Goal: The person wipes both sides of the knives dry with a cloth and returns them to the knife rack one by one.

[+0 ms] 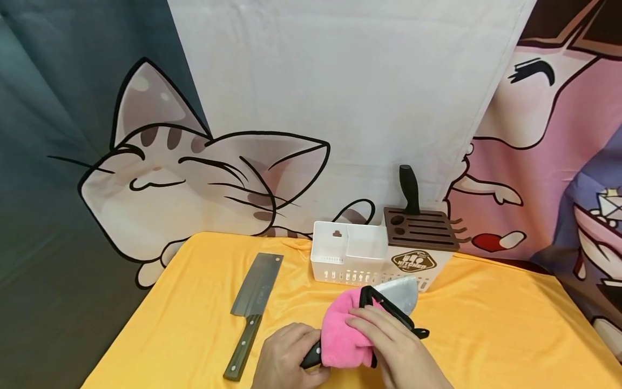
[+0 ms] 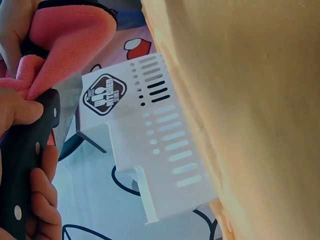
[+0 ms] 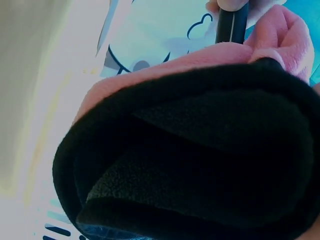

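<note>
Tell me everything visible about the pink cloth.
The pink cloth looks soft and plush, with black edging, a dark inner side and a small black loop. It is bunched and folded over a knife, leaving the blade's end bare, held by the right hand in front of the white rack.
</note>
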Demonstrator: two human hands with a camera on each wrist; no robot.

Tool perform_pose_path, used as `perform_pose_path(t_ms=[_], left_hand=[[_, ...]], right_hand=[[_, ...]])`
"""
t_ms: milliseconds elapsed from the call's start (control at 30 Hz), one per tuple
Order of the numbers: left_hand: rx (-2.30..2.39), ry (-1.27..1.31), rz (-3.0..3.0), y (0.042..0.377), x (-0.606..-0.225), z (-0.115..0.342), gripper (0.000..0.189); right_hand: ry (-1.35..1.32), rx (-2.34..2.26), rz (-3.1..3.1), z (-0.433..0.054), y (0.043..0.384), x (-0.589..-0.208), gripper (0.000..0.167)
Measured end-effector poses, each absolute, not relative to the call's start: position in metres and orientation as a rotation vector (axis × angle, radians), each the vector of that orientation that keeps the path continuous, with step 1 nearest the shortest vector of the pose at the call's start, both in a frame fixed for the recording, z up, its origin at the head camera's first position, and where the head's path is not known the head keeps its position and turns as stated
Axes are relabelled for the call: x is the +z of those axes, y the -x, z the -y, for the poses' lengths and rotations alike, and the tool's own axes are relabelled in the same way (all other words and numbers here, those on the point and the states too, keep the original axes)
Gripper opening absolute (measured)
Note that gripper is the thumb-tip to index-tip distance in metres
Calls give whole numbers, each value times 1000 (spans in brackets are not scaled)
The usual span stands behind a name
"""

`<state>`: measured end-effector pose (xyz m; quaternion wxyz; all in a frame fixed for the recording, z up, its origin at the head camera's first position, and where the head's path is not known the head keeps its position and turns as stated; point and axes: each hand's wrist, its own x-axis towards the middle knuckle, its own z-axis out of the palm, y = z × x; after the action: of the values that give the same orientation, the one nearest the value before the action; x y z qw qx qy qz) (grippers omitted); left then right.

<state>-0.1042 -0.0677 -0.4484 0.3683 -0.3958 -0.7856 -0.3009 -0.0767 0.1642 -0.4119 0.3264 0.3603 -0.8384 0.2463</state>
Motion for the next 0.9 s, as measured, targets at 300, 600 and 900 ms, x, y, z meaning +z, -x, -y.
perform_pose_path(t_ms=[300, 600, 900], left_hand=[[-793, 1028, 1987, 104, -450, 65, 33], [-822, 1011, 2017, 102, -447, 66, 21], [-816, 1004, 2018, 102, -445, 68, 19]], right_hand=[[-875, 579, 2176, -172, 81, -412, 45], [-721, 564, 2247, -182, 83, -411, 47], [-630, 543, 2267, -192, 86, -409, 39]])
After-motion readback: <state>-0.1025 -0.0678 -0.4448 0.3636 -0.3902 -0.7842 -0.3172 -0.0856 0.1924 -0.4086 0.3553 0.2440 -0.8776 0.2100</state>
